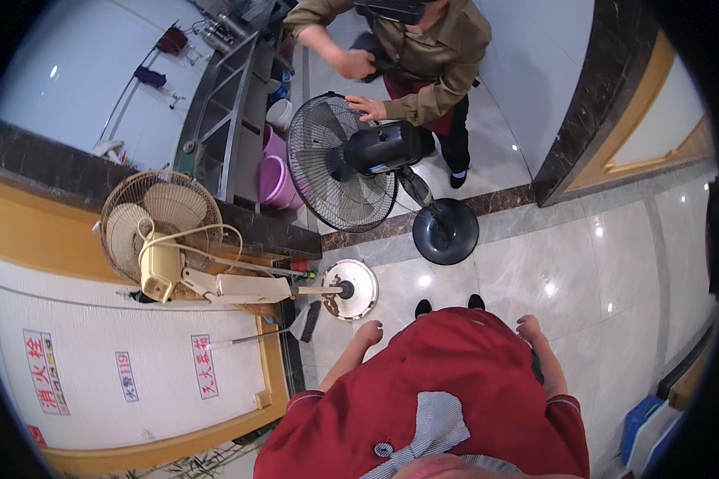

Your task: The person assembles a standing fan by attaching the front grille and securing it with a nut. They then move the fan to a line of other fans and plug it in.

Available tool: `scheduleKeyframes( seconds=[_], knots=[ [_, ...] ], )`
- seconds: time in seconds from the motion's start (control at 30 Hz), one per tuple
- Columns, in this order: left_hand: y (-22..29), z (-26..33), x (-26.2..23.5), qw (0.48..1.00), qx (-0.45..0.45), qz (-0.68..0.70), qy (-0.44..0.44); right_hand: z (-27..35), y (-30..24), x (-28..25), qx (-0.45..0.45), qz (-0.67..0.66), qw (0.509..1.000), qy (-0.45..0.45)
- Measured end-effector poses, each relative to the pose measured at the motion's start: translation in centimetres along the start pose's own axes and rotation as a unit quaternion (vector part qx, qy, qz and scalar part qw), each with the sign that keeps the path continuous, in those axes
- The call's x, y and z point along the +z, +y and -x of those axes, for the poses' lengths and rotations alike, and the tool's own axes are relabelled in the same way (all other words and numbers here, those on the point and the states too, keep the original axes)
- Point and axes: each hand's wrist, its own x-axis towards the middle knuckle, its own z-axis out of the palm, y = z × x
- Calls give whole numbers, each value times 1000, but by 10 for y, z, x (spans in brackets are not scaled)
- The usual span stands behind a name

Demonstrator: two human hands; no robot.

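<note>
TWO STAND FACE TO FACE

A co-worker (435, 60) in an olive shirt stands across the pale floor (607, 275) from the wearer, whose red top (487, 367) fills the lower middle. Between them is the black fan (385, 148), its round base (446, 249) beside the dark threshold (499, 199); one of the co-worker's hands (366, 107) rests on the cage's upper edge. At left stands the cream fan (252, 289), cord looped over its motor. Purple tubs (277, 180) sit behind the black fan's cage. The wearer's left hand (367, 333), near the cream fan's base, and right hand (527, 327), over bare floor, hang half-curled, with nothing seen in either.
</note>
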Motion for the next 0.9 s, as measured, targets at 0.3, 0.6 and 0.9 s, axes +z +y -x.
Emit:
scheduleKeyframes(
  seconds=[0.3, 0.6, 0.9],
  knots=[
    [37, 20, 30, 997, -47, 58, 25, -33, 60, -13, -132, 175, 975, -24],
    [68, 63, 129, 978, -70, 188, 49, -62, 30, -61, -209, 316, 913, -155],
    [17, 79, 240, 986, -63, 144, -61, -52, -48, -72, -14, 50, 989, -138]
  ],
)
